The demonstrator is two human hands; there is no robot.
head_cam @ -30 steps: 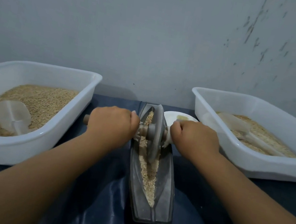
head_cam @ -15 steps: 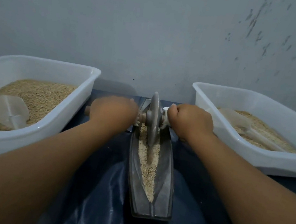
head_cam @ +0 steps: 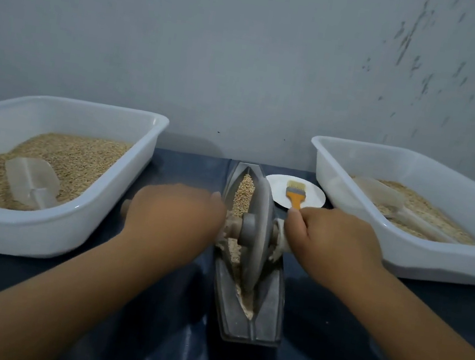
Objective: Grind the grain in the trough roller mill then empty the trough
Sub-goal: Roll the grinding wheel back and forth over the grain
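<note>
A grey boat-shaped trough [head_cam: 267,318] lies lengthwise on the dark blue cloth in front of me. Its grey roller wheel [head_cam: 255,245] stands upright in the middle of the groove. Tan grain [head_cam: 243,191] fills the far end of the groove, and paler crushed grain [head_cam: 246,304] lies toward the near end. My left hand [head_cam: 174,216] grips the left handle of the axle, whose wooden tip [head_cam: 124,208] sticks out past it. My right hand [head_cam: 332,241] grips the right handle, wrapped in white.
A white tub [head_cam: 44,233] at left holds whole grain and a clear scoop [head_cam: 32,181]. A white tub [head_cam: 434,264] at right holds ground grain and another clear scoop [head_cam: 394,204]. A white plate [head_cam: 312,191] with an orange brush [head_cam: 294,193] sits behind the trough. A grey wall is close behind.
The wheel rolled to the far end of the trough, then back toward me to the middle, both hands moving with it. The plate and brush are uncovered again.
</note>
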